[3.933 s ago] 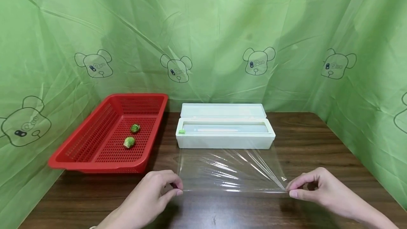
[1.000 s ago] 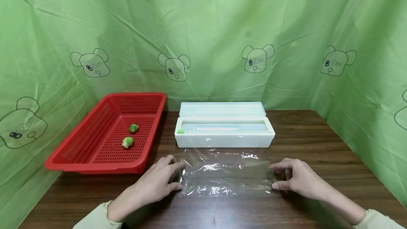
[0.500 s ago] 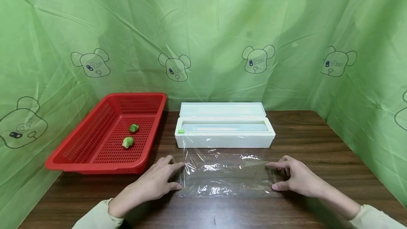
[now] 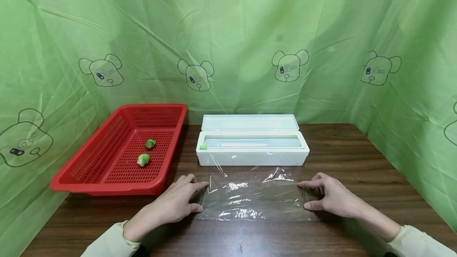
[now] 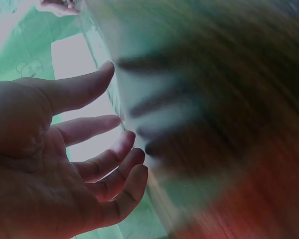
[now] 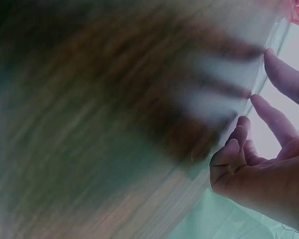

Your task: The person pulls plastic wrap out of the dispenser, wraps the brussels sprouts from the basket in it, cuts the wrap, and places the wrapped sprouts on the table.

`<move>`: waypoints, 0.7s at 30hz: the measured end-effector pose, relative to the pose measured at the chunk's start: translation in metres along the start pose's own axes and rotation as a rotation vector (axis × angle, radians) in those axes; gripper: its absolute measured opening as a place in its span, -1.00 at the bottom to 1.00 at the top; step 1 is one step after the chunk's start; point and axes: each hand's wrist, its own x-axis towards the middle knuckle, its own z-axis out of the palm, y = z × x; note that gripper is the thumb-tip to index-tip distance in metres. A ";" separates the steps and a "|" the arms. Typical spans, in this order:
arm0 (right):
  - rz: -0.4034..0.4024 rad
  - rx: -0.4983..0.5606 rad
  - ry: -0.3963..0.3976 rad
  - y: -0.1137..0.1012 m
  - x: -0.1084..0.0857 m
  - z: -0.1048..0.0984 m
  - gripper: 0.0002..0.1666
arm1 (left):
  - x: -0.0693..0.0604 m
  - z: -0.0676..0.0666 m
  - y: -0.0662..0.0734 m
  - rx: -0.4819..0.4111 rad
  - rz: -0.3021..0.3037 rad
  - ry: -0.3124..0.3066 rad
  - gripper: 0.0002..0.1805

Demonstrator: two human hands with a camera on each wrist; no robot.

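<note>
A sheet of clear cling film (image 4: 246,197) lies flat on the table, wrinkled and shiny, just in front of the white cling film box (image 4: 253,158). My left hand (image 4: 175,201) touches its left edge with index finger and thumb spread apart. In the left wrist view, the fingers of that left hand (image 5: 65,149) are loosely bent, tips near the tabletop. At the opposite edge, my right hand (image 4: 333,197) rests index fingertip and thumb on the film. The right wrist view shows the right hand (image 6: 269,164) with thumb and index apart and the other fingers bent.
The box's lid (image 4: 250,122) stands raised, and a green slider (image 4: 203,147) sits at its left end. On the left is a red perforated basket (image 4: 85,156) holding two Brussels sprouts (image 4: 143,160). Green curtain (image 4: 242,43) surrounds the wooden table (image 4: 350,154).
Earlier both hands pinched the film's front corners, pulling it from the box; it was then laid down and the fingers spread. Since half a second ago the film's wrinkles shifted slightly.
</note>
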 end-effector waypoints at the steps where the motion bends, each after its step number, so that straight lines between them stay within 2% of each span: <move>1: -0.004 0.000 0.000 0.000 0.000 0.000 -0.27 | 0.000 0.000 0.000 0.001 0.002 0.001 -0.24; 8: -0.058 0.028 -0.002 0.003 0.001 -0.002 -0.32 | -0.003 -0.003 0.000 -0.016 0.020 0.025 -0.29; 16: -0.084 0.046 -0.001 0.004 0.003 -0.005 -0.36 | -0.009 -0.010 0.004 -0.034 0.041 0.059 -0.33; 21: -0.079 0.038 0.007 0.003 0.004 -0.006 -0.37 | -0.014 -0.016 0.011 -0.041 0.087 0.077 -0.34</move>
